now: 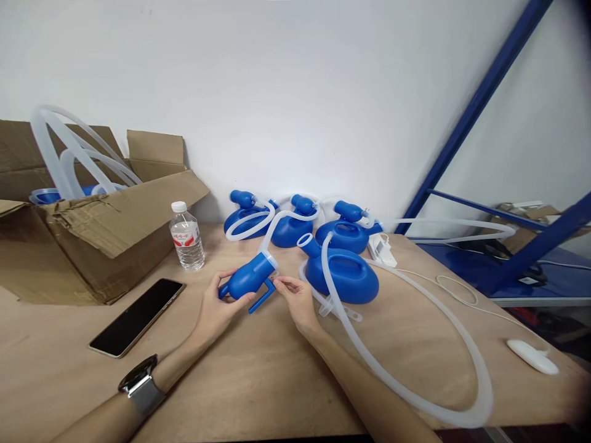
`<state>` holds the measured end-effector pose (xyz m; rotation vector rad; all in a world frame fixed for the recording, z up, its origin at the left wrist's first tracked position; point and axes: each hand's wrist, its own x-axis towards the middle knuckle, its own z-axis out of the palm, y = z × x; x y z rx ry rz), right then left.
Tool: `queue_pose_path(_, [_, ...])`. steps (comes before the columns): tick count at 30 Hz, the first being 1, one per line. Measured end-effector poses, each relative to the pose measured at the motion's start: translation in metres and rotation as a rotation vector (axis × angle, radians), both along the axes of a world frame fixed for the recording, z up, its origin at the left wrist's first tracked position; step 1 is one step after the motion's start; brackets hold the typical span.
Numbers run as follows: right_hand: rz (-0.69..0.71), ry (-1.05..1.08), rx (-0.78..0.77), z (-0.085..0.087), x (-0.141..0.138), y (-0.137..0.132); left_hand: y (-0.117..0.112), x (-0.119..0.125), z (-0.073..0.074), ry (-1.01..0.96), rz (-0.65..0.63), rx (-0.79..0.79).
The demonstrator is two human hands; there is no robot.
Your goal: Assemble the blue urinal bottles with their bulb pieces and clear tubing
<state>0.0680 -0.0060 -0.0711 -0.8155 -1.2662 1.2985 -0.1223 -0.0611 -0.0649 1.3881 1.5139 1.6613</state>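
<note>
My left hand (220,303) is wrapped round a blue plastic urinal head (249,278), a bulb-shaped piece with a handle and a pale collar at its upper right end. Its thin blue handle (261,298) sticks out below. My right hand (298,299) pinches finger and thumb together beside the collar and handle; what lies between the fingertips is too small to make out. Just right of it, a blue urinal bottle (343,275) with a carrying grip and open neck lies on the table. A translucent hose (369,354) loops from it towards the front right.
Several more blue bottles (289,232) with heads and hoses stand along the wall. At left are a cardboard box (124,215) holding hoses, a water bottle (187,239) and a phone (138,317). A power strip (382,250), cable and white mouse (532,356) lie right.
</note>
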Motion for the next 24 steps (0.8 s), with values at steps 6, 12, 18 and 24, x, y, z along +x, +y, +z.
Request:
queue_pose_path(6, [0.12,0.061,-0.022,0.006,0.0,-0.003,0.001,-0.001,-0.003,-0.048,0.048,0.047])
queue_pose_path(12, [0.251,0.176,-0.184,0.002,0.005,-0.001,-0.001,-0.002,-0.006,-0.019,0.067,0.054])
queue_pose_path(18, [0.314,0.299,-0.251,-0.001,0.007,0.005,0.001,-0.001,-0.002,-0.084,0.047,0.033])
queue_pose_path(24, [0.309,0.305,-0.258,-0.01,0.005,0.009,-0.002,-0.001,0.003,-0.099,0.011,0.02])
